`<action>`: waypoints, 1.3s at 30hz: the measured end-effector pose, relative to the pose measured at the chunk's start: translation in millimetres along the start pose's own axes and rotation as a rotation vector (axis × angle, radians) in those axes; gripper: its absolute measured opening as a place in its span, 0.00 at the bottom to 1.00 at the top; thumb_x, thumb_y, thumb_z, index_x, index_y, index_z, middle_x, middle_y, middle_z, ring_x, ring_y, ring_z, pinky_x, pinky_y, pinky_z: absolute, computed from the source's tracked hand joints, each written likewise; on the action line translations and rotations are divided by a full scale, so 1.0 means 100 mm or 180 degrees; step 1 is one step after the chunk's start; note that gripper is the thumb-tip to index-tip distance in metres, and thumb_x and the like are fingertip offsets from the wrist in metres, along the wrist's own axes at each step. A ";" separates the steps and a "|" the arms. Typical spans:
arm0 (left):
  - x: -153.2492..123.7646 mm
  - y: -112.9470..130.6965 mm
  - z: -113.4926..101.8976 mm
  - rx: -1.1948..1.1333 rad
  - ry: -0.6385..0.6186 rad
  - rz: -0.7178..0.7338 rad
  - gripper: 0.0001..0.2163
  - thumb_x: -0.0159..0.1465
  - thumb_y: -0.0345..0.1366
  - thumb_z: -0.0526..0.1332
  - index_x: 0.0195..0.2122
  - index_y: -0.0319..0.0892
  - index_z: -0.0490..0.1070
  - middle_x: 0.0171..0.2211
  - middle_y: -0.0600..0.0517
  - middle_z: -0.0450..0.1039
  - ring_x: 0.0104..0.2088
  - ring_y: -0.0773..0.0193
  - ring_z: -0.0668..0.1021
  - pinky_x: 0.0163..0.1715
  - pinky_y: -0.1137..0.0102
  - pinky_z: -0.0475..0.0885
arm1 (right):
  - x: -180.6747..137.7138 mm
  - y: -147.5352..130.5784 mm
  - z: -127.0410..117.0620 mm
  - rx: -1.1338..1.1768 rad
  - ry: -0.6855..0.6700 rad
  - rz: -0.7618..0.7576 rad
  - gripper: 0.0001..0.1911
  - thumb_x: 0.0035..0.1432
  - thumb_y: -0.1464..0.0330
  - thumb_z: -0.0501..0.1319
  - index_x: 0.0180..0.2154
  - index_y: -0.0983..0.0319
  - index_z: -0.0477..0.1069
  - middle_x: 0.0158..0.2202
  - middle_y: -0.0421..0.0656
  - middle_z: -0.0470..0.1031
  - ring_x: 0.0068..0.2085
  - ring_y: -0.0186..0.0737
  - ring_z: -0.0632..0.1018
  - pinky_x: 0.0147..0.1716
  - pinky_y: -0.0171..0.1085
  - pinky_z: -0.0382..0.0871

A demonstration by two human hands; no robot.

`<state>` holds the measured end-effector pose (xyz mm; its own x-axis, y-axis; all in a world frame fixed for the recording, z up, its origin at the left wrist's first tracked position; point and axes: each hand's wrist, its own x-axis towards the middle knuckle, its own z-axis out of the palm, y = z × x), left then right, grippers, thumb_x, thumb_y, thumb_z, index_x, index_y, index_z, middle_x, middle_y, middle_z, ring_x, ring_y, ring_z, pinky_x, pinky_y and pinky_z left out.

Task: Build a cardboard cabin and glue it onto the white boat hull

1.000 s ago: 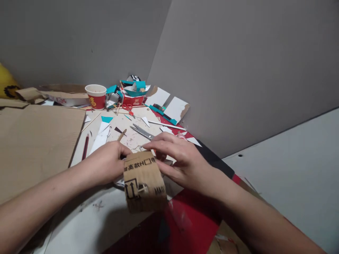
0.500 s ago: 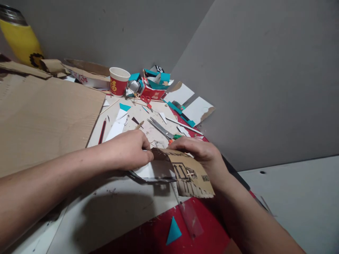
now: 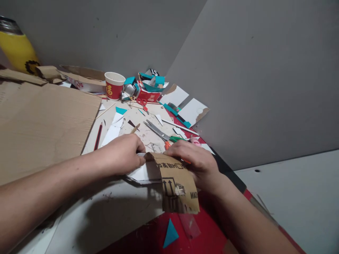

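A curved strip of brown cardboard [image 3: 180,183], printed with arrows and lettering, hangs down between my hands. My right hand [image 3: 197,162] grips its upper edge, with the fingers bent over the far side. My left hand [image 3: 128,151] is closed, pinching a white-faced piece of card [image 3: 144,173] that sits against the cardboard's left end; whether the two are joined I cannot tell. Just beyond my right hand lie large scissors [image 3: 159,130] with green and orange handles. A wooden stick [image 3: 135,128] pokes out past my left hand.
A large cardboard sheet [image 3: 42,120] covers the left side. Behind stand a paper cup [image 3: 114,88], a red box [image 3: 149,95] and a yellow bottle [image 3: 17,51]. Small red scissors [image 3: 143,103], a pencil [image 3: 98,135] and scraps lie about. A teal triangle [image 3: 171,233] rests in front; grey walls close the back.
The printed cardboard has swung downward and slightly left, now hanging more steeply. Both hands have shifted slightly left in view and keep their hold.
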<state>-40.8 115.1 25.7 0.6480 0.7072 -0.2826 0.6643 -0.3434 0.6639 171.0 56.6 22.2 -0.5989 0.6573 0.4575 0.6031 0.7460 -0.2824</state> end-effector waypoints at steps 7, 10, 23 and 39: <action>-0.04 -0.01 0.01 0.0095 0.0060 0.0073 0.08 0.56 0.32 0.56 0.26 0.41 0.74 0.22 0.53 0.70 0.24 0.66 0.66 0.26 0.70 0.57 | 0.04 -0.03 -0.01 0.0127 -0.0040 0.0112 0.06 0.63 0.74 0.55 0.37 0.63 0.70 0.30 0.44 0.72 0.32 0.36 0.73 0.30 0.34 0.68; -0.05 -0.02 0.01 0.0081 0.0089 0.0186 0.09 0.57 0.33 0.55 0.27 0.42 0.75 0.23 0.51 0.73 0.26 0.64 0.69 0.27 0.70 0.57 | 0.05 -0.06 -0.05 0.0260 -0.0042 0.0299 0.04 0.62 0.71 0.58 0.39 0.61 0.70 0.33 0.44 0.74 0.35 0.37 0.74 0.34 0.36 0.70; -0.21 0.20 -0.01 0.0899 0.0040 0.0441 0.10 0.59 0.30 0.51 0.26 0.42 0.70 0.26 0.51 0.73 0.28 0.64 0.72 0.28 0.71 0.58 | 0.07 -0.08 -0.06 0.0222 -0.0875 0.0763 0.07 0.54 0.78 0.58 0.32 0.64 0.73 0.31 0.42 0.76 0.33 0.36 0.74 0.33 0.33 0.65; -0.18 0.14 -0.17 0.0205 0.0307 -0.0022 0.09 0.56 0.38 0.56 0.27 0.41 0.74 0.27 0.53 0.74 0.31 0.61 0.72 0.29 0.71 0.65 | 0.03 -0.29 -0.31 0.1510 0.0629 0.1481 0.15 0.60 0.63 0.59 0.26 0.64 0.73 0.22 0.38 0.69 0.25 0.31 0.68 0.24 0.32 0.60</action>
<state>-49.6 107.8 51.6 0.6065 0.7649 -0.2169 0.6932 -0.3752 0.6154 168.1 34.1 57.7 -0.1995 0.9220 0.3318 0.4514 0.3870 -0.8040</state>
